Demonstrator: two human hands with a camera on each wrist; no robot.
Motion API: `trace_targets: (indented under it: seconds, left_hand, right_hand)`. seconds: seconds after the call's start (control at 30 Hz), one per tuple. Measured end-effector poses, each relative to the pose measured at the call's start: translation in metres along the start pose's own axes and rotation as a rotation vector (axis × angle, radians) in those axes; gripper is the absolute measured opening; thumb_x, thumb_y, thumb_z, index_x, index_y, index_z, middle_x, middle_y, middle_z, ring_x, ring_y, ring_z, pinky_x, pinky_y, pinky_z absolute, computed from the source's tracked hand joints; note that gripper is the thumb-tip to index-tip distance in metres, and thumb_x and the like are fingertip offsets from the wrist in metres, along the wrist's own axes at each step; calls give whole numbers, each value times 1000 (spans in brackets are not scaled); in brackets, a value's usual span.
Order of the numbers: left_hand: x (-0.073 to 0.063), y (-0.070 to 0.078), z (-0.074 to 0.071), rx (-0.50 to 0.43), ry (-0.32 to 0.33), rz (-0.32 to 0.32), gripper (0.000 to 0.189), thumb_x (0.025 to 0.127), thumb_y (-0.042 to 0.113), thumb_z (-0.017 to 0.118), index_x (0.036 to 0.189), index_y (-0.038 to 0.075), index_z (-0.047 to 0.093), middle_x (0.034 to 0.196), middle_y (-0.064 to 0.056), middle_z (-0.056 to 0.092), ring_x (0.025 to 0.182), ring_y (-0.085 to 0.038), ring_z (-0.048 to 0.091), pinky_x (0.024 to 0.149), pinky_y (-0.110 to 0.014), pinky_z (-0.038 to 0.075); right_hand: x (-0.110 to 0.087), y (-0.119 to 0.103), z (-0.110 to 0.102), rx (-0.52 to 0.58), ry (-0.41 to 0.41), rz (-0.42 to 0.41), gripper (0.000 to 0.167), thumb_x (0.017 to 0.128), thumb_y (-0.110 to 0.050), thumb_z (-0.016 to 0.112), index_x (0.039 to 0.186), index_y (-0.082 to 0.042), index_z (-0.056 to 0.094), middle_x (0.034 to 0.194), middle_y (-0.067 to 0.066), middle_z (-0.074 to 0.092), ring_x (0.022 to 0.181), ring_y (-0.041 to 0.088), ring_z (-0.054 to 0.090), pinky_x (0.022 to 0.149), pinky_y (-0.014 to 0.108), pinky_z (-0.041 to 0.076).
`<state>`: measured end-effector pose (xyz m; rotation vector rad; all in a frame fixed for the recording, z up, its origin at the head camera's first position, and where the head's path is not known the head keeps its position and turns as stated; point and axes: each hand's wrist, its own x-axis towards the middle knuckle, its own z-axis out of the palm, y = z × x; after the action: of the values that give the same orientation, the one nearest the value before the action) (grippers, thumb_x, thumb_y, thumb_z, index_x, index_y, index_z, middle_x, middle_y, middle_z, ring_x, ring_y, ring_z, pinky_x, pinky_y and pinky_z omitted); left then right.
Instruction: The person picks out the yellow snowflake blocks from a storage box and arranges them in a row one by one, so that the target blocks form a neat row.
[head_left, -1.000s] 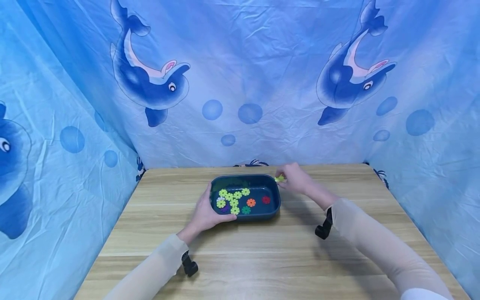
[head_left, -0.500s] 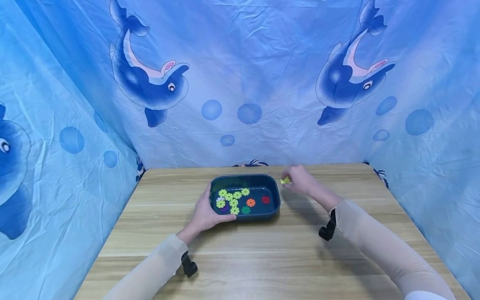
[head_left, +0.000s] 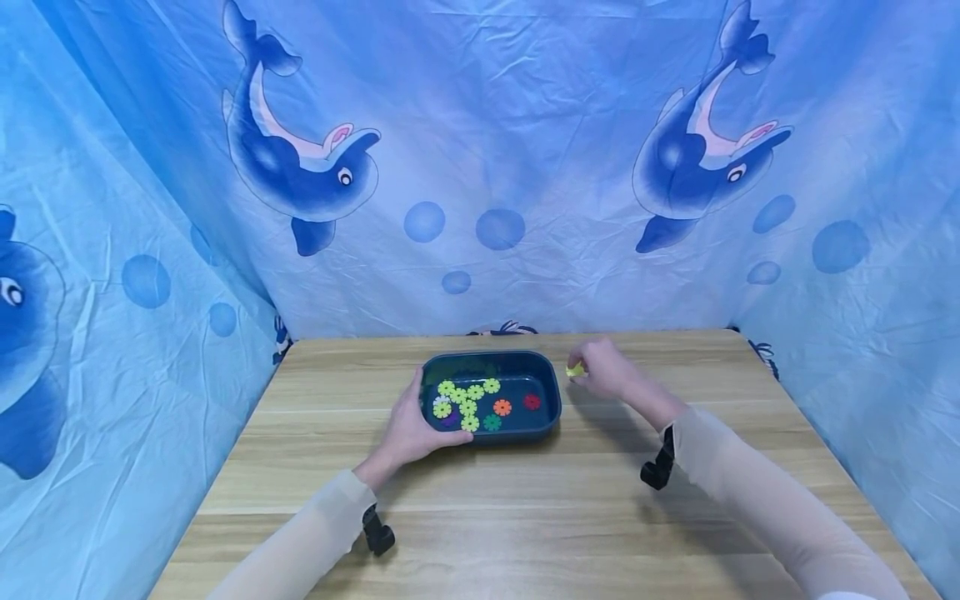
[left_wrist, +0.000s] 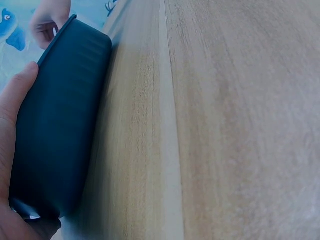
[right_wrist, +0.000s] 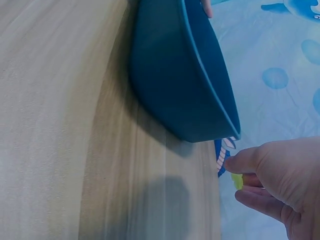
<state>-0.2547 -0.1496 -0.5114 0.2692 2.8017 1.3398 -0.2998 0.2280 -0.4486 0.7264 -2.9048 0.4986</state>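
Note:
A dark teal plastic basin (head_left: 517, 433) sits toward the back of the table. Inside it lie several yellow-green flower-shaped discs (head_left: 468, 407), with an orange disc (head_left: 502, 407), a red disc (head_left: 532, 402), a green disc (head_left: 492, 422) and a purple one. My left hand (head_left: 411, 427) grips the basin's left end, thumb along the front rim; its fingers are mostly hidden in the left wrist view. Just off the basin's right end, my right hand (head_left: 606, 372) pinches a yellow-green disc (head_left: 575, 370) above the table. In the right wrist view, that disc (right_wrist: 237, 180) shows between thumb and fingers.
The wooden table (head_left: 480, 517) ends behind the basin at a blue dolphin-print cloth (head_left: 480, 283), which also hangs along both sides. A black wrist camera (head_left: 378, 532) is on the left forearm and another camera (head_left: 657, 468) on the right.
My right hand has moved right and slightly toward me, from the basin's back right corner to a spot beside its right end, still pinching the yellow-green disc. My left hand and the basin stay put.

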Motion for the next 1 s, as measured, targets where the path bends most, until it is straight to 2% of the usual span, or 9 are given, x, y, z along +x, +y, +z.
trace_targets:
  seconds: [0.13, 0.73, 1.0]
  left_hand:
    - [-1, 1, 0, -10, -2, -1, 151, 64, 54, 101, 173, 15, 4, 177, -18, 21, 162, -44, 26, 127, -66, 31]
    - [0, 2, -1, -9, -6, 2, 153, 63, 55, 101, 173, 15, 3, 177, -17, 22, 162, -42, 27, 127, -65, 30]
    - [-1, 2, -1, -8, -9, -2, 151, 64, 54, 100, 173, 14, 3, 177, -18, 21, 162, -43, 26, 127, -66, 30]
  right_hand:
    - [-1, 1, 5, 1, -20, 16, 13, 86, -7, 84, 97, -2, 79, 94, 13, 79, 84, 21, 71, 79, 40, 63]
    - [-4, 7, 21, -14, -19, -79, 11, 83, -2, 84, 92, 0, 77, 88, 13, 78, 78, 21, 70, 72, 39, 62]
    - [-4, 8, 30, -9, -46, -76, 12, 83, -3, 84, 93, 0, 78, 91, 13, 80, 85, 25, 75, 79, 41, 64]
